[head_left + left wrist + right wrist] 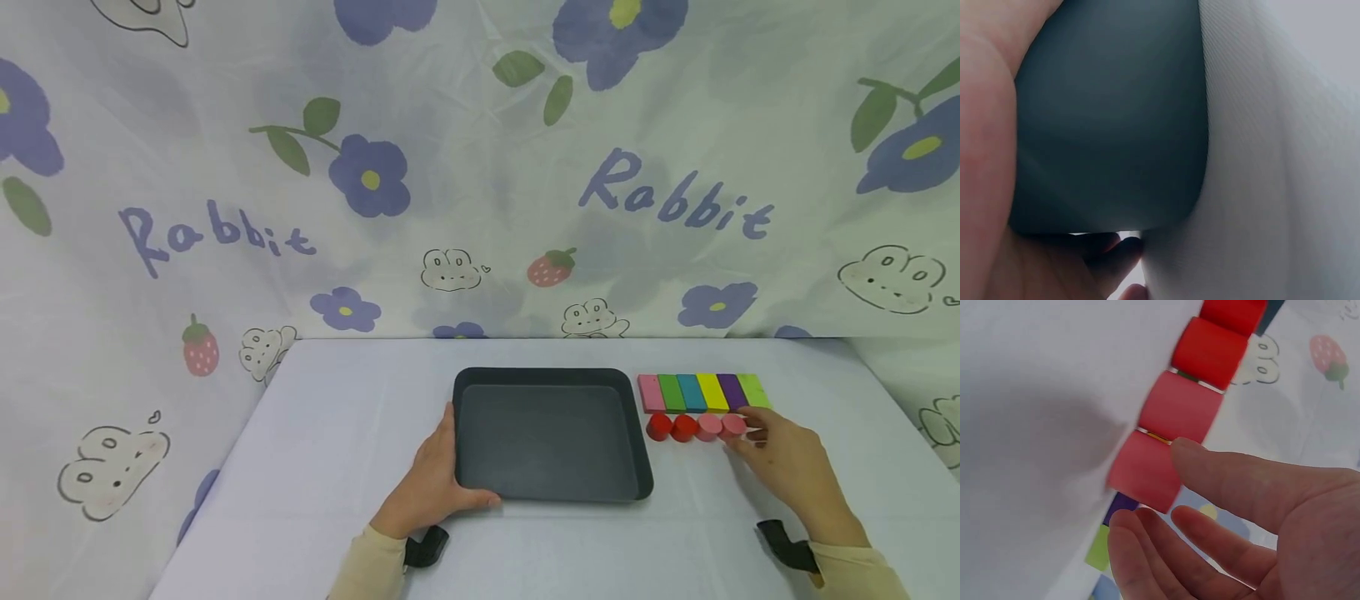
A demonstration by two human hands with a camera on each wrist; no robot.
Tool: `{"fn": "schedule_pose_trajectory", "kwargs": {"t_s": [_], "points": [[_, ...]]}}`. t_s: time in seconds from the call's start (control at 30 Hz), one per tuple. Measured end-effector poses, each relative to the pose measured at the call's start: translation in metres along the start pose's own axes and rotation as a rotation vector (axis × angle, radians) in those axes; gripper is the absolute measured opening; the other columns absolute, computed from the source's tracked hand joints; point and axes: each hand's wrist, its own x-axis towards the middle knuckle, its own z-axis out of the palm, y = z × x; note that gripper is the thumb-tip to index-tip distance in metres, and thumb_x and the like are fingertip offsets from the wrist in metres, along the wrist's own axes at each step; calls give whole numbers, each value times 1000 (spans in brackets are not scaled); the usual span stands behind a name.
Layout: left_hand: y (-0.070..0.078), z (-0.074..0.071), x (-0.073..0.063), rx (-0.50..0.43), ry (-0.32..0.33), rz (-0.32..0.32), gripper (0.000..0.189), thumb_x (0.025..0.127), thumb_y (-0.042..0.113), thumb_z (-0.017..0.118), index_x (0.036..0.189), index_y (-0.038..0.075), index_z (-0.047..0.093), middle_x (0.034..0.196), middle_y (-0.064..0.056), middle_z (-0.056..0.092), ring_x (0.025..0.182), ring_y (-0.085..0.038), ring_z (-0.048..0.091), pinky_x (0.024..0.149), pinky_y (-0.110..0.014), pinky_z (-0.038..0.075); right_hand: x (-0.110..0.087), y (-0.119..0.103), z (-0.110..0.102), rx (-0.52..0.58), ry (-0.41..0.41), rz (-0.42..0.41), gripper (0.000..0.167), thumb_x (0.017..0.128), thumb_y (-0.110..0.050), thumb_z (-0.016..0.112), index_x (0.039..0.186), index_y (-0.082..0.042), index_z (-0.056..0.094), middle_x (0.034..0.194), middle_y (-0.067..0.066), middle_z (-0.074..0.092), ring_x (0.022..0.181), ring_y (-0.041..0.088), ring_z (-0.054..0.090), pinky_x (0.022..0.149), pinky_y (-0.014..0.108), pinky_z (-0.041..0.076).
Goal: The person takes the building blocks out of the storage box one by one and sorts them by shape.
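My left hand (431, 479) holds the near left corner of a dark grey rectangular tray (555, 442), fingers along its left side and thumb along the front edge. In the left wrist view the tray's corner (1116, 125) lies between thumb and fingers. On the right, my right hand (787, 467) is at the end pink cylinder (733, 426) of a short row. Its thumb overlaps that cylinder in the right wrist view, with the other fingertips (1124, 519) bent loosely beside its end. Another pink cylinder (708, 427) and two red cylinders (671, 428) continue the row.
Right behind the cylinders lies a row of coloured blocks (692, 393), from pink to light green, beside the tray. All stand on a white-covered table (360, 400). A curtain (480, 167) printed with flowers and rabbits hangs along the table's back edge.
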Motion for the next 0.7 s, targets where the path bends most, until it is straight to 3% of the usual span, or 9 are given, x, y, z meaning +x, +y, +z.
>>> {"fn": "schedule_pose_trajectory", "kwargs": {"t_s": [0.43, 0.7], "points": [[0, -3, -1, -2, -17, -15, 146, 67, 56, 89, 157, -5, -9, 166, -20, -2, 152, -37, 9, 119, -56, 19, -6, -8, -10, 13, 3, -7, 59, 88, -20, 77, 130, 14, 52, 119, 37, 60, 101, 52, 60, 70, 52, 59], [-1, -15, -2, -28, -23, -78, 130, 80, 57, 79, 159, 2, -8, 167, -16, -2, 153, -33, 8, 119, -55, 19, -8, -19, -15, 18, 57, -42, 57, 93, -25, 72, 130, 14, 54, 112, 37, 63, 99, 52, 62, 73, 57, 57]]}}
